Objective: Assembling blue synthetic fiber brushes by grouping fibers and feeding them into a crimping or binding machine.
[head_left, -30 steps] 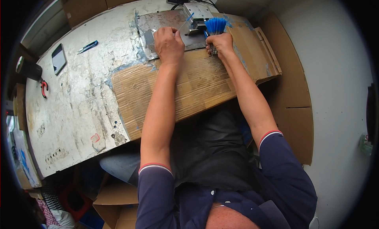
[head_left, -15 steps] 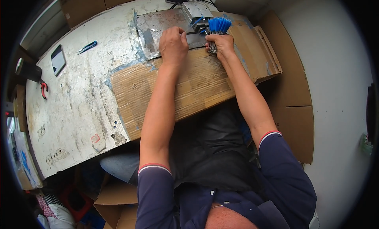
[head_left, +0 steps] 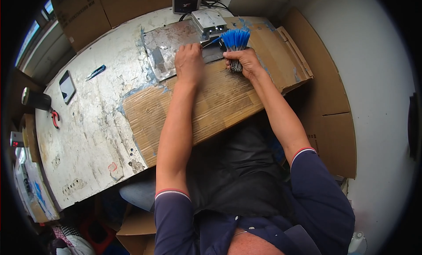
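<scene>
In my right hand [head_left: 246,61] is an upright bundle of thin metal stems with blue tips [head_left: 236,39]; its fingers and thumb wrap round the lower stems. My left hand [head_left: 190,61] is closed in a pinch beside it, to the left. From its fingertips a single blue-tipped stem [head_left: 212,42] points up and right, towards the bundle. Just behind both hands stands a small metal block device [head_left: 208,20] on a scuffed metal plate [head_left: 169,39]. The left fingertips are partly hidden by the back of the hand.
Flattened cardboard [head_left: 189,110] covers the near part of the worn white table [head_left: 99,127]. A box with a red display [head_left: 187,2] stands behind the device. Left lie a utility knife [head_left: 96,72], a phone [head_left: 67,87], red-handled pliers [head_left: 55,118] and a dark cup [head_left: 36,99].
The view has tilted, so the table sits lower in the picture. Both hands remain close to the metal device; my right hand still holds the bundle, my left a single stem.
</scene>
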The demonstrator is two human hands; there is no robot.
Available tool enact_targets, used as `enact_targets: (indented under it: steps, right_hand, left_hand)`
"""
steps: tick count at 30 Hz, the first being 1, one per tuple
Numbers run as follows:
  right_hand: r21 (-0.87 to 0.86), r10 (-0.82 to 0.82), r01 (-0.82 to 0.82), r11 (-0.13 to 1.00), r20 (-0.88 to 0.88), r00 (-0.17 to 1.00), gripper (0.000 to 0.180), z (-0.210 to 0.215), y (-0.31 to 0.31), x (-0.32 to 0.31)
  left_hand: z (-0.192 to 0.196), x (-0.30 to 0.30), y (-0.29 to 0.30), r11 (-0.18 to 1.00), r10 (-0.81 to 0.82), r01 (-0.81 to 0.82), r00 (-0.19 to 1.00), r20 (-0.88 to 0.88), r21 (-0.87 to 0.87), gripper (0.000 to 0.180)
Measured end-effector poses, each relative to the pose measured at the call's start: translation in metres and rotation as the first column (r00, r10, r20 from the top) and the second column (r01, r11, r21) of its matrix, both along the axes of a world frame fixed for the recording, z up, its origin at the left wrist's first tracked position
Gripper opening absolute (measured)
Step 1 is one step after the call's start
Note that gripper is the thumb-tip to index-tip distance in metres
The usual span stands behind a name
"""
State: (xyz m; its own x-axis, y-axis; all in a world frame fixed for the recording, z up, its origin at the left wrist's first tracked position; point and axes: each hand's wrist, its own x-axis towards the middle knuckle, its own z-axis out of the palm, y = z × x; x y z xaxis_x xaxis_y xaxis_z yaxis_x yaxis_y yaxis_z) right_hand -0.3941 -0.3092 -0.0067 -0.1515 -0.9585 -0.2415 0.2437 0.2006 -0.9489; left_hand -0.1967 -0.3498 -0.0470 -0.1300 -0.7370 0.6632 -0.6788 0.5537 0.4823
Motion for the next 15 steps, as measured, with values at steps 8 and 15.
enact_targets:
  steps: [8, 15]
  right_hand:
    - [0.035, -0.008, 0.009, 0.999, -0.045, 0.999, 0.017, 0.0031, 0.0044, -0.0038]
    - [0.07, 0.083, -0.089, 0.994, 0.096, 0.992, 0.019, 0.0102, 0.0088, -0.0017]
  left_hand:
    - [0.0011, -0.0048, -0.0026, 0.997, 0.066, -0.061, 0.985, 0.16, -0.04, 0.009]
    - [0.0058, -0.0017, 0.002, 0.986, 0.105, -0.084, 0.984, -0.146, 0.143, 0.01]
